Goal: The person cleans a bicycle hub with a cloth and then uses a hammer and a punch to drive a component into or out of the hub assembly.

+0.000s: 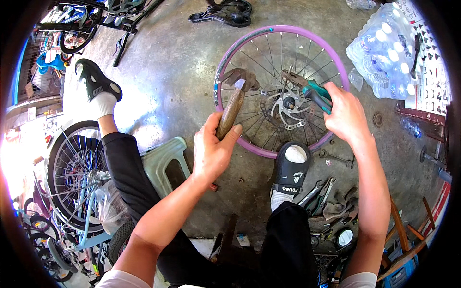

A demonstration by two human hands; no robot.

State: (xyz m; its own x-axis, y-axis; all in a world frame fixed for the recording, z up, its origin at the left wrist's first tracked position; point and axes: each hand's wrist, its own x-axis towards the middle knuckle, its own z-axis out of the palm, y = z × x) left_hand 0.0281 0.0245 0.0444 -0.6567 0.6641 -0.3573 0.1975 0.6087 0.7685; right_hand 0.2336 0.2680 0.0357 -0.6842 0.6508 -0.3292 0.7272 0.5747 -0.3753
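Observation:
My left hand (211, 146) is closed round the wooden handle of a hammer (231, 113). The hammer's dark head is over the left part of a bicycle wheel lying flat on the floor, with a purple rim (263, 150) and black spokes. In my right hand (348, 115) are pliers (315, 93) with teal and black handles. Their jaws are at a thin metal rod (290, 69), which points toward the brake disc (294, 126) at the wheel's hub. Whether the rod touches the disc, I cannot make out. The hammer head is apart from the rod.
My shoe (293, 168) stands at the rim's near edge. Spanners and other tools (321, 196) lie right of it. A pale plastic stool (165, 158) stands left. Bottled water (384, 53) is stacked at far right, a black saddle (225, 13) lies beyond, and bicycles (79, 173) stand at left.

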